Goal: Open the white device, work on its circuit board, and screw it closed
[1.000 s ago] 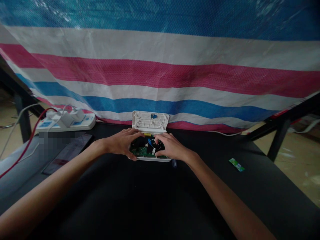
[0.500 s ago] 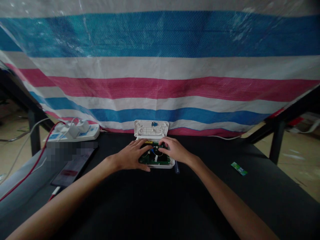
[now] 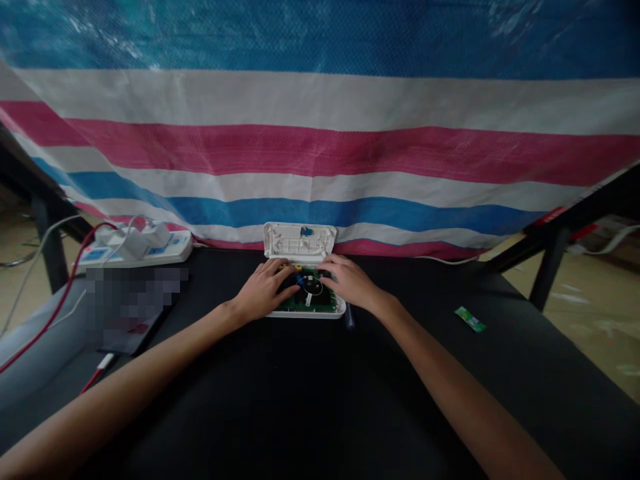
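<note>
A white plastic case [image 3: 305, 316] lies on the black table, its green circuit board [image 3: 327, 305] and thin white cable loop [image 3: 321, 288] exposed. My left hand [image 3: 263, 290] reaches over its left side, with thumb and fingertips closed about a small blue connector [image 3: 300, 279] on the cable. At the right side of the board, my right hand [image 3: 353, 283] curves over the edge. Its thumb and index finger are apart near the cable loop, with nothing visible between them. Behind, the white cover [image 3: 300, 247] leans upright with a blue piece [image 3: 307, 231] inside.
A dark pen-like object [image 3: 350, 319] lies just right of the case. To the left are a power strip [image 3: 173, 252] with plugs, a phone [image 3: 131, 339], and white and red cables. A green packet [image 3: 470, 319] sits at right. Striped sheeting [image 3: 310, 157] hangs behind.
My left thumb has moved from the case's front edge up to the blue connector. My right fingers have shifted slightly apart. The whole view has tilted, so everything sits higher.
</note>
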A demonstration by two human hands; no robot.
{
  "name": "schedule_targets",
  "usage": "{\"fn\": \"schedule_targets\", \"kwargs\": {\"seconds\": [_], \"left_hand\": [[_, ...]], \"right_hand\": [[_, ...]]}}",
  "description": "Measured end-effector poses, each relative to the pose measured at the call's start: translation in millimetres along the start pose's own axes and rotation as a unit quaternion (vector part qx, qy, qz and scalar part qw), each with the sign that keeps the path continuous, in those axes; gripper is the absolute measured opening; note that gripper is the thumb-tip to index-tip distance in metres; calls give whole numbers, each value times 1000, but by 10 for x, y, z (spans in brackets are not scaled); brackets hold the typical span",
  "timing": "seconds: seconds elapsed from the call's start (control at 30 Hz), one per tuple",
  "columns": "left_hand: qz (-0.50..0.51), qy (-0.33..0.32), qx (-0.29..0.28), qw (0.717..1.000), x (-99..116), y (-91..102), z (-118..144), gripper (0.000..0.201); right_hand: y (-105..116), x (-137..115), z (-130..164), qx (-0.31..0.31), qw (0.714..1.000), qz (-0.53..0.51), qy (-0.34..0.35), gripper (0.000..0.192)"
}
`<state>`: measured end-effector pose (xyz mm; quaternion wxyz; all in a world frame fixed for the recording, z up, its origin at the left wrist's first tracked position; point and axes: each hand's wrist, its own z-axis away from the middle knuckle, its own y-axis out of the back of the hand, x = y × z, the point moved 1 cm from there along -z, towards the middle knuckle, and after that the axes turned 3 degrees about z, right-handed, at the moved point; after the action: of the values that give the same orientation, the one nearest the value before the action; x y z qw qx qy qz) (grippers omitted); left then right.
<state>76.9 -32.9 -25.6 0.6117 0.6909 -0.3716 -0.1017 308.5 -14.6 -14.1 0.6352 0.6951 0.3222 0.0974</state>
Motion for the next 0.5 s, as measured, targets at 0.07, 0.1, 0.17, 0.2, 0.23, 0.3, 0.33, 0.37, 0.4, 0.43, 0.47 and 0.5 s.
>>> {"fn": "schedule_targets", "kwargs": {"seconds": [0.07,0.1,0.17,0.2,0.23,0.3,0.33,0.37,0.4,0.43,0.47,0.5], "left_hand": [[-14,0,-1,1000,-1,-15,2,44],[-23,-1,-2,1000,0,-15,2,44],[-39,-7,-1,999,7,-7,1,44],[-43,-12,0,999,13,-3,2,44],[-44,-16,1,999,19,1,3,44],[-43,-21,4,999,29,6,7,42],[-44,-21,5,999,32,8,9,41],[-46,-19,6,999,34,10,11,39],[-48,-16,6,999,36,11,13,37],[-50,-13,6,999,35,13,14,36],[-49,-11,6,999,34,14,14,34],[-46,-8,7,999,31,15,11,34]], "right_hand": [[-10,-7,-5,-3,1000,12,0,28],[-16,-13,-6,-5,1000,19,1,28],[-24,-27,-3,-10,999,36,5,28],[-27,-36,1,-13,999,45,6,27],[-27,-44,6,-15,998,53,8,26],[-25,-58,16,-17,998,66,10,25],[-23,-63,21,-17,997,69,12,25],[-20,-67,25,-18,997,71,14,26],[-18,-70,28,-19,997,70,16,26],[-16,-72,30,-19,997,70,16,26],[-15,-74,31,-20,997,71,16,26],[-14,-76,31,-20,997,73,15,26]]}}
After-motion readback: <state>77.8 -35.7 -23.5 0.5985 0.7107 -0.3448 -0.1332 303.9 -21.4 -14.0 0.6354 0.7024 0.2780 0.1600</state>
